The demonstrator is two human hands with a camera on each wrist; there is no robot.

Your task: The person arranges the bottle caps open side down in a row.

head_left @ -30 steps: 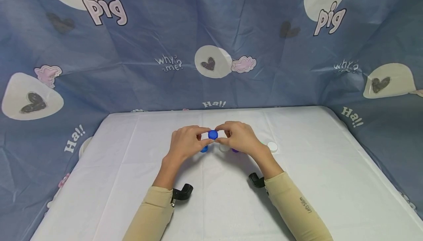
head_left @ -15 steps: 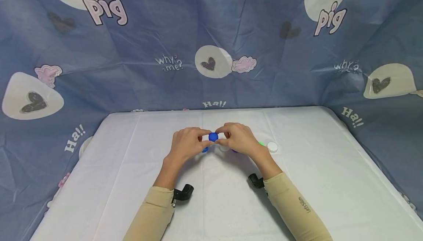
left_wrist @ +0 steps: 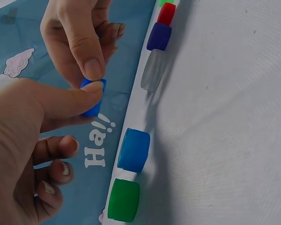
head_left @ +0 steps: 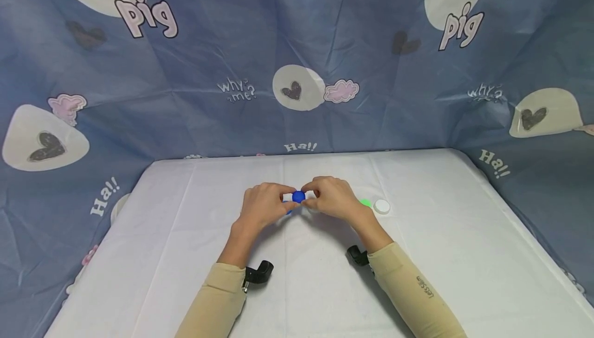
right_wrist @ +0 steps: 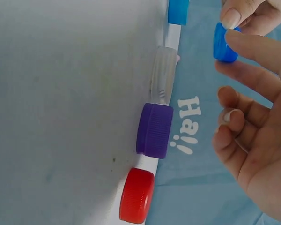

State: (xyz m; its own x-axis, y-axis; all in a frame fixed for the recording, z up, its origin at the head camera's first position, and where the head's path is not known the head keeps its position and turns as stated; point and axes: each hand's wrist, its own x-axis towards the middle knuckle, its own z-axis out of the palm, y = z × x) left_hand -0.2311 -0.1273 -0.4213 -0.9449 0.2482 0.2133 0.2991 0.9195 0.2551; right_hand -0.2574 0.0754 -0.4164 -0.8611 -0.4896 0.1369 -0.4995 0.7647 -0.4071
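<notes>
A dark blue bottle cap [head_left: 298,197] is held up between both hands. My left hand [head_left: 262,204] pinches its left side between thumb and index finger, the other fingers loosely curled. On the opposite side, my right hand [head_left: 335,197] grips it with thumb and fingertips. The left wrist view shows a lighter blue cap [left_wrist: 134,151] and a green cap [left_wrist: 124,200] standing in a row below the hands. A clear cap [right_wrist: 163,75], a purple cap [right_wrist: 155,131] and a red cap [right_wrist: 136,196] continue that row in the right wrist view. In the head view the hands hide most of them.
A white cap [head_left: 382,206] and a bright green cap [head_left: 366,203] lie right of my right forearm on the white-covered table [head_left: 315,286]. Behind the table hangs a blue printed cloth [head_left: 209,121]. Each wrist carries a black camera mount [head_left: 260,272].
Both hands have come slightly nearer, with the dark blue cap between them. The bright green cap has come into view beside the right wrist. Both grips stay the same.
</notes>
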